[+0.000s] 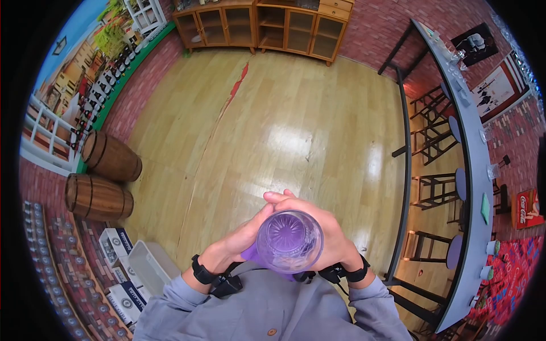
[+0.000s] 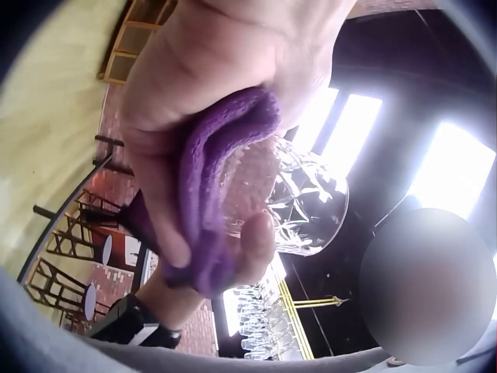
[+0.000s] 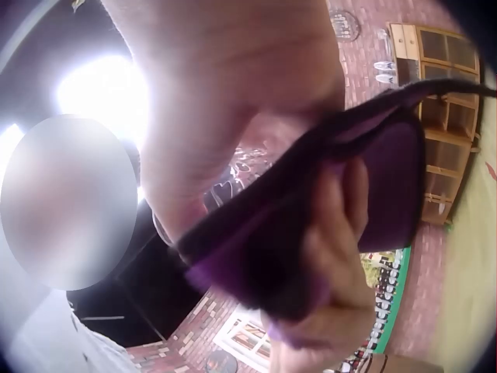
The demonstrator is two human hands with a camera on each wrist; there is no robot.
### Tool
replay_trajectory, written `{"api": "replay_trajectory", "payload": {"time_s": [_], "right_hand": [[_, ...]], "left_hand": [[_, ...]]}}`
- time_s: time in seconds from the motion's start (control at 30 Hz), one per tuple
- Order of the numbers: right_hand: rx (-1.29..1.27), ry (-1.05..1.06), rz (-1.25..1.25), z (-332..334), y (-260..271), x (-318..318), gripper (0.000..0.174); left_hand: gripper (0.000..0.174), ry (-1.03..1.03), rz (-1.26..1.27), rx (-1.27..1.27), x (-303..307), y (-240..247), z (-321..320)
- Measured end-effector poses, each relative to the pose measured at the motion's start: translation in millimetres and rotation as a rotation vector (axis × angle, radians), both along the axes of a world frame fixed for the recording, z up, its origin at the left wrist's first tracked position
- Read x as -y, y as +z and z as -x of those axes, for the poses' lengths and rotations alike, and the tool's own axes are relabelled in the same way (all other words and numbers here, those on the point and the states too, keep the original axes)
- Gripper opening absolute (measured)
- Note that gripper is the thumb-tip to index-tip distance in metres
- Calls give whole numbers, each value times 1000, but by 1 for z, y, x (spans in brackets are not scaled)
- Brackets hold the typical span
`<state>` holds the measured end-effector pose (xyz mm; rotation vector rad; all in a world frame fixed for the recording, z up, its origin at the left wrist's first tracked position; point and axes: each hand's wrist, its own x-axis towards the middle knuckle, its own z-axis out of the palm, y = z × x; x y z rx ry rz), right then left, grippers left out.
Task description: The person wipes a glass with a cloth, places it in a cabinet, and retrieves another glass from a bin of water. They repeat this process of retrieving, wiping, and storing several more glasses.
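Left hand (image 1: pixel 242 240) fingers curled round glass (image 1: pixel 289 240) through purple cloth (image 2: pixel 203 171) — right hand (image 1: pixel 334 238) fingers curled on cloth, opposite side — glass mouth up between them.

Lower part of glass (image 1: pixel 289 241) hidden by left hand (image 1: pixel 242 241), right hand (image 1: pixel 333 238). Cloth (image 1: pixel 249 254) mostly hidden beneath glass. Labels on boxes (image 1: pixel 116 243) left of glass too small to read.
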<state>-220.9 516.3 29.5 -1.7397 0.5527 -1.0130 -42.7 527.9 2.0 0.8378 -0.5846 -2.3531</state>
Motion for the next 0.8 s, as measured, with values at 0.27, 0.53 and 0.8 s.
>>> {"api": "replay_trajectory", "payload": {"time_s": [0.27, 0.53, 0.8], "right_hand": [[46, 18, -170, -2, -7, -4, 81], [-86, -88, -188, -25, -7, -2, 82], [76, -379, -250, -79, -23, 11, 85]], "left_hand": [[45, -25, 317, 278, 1, -7, -28], [32, 275, 306, 349, -9, -5, -46], [29, 595, 349, 300, -31, 4, -90]]}}
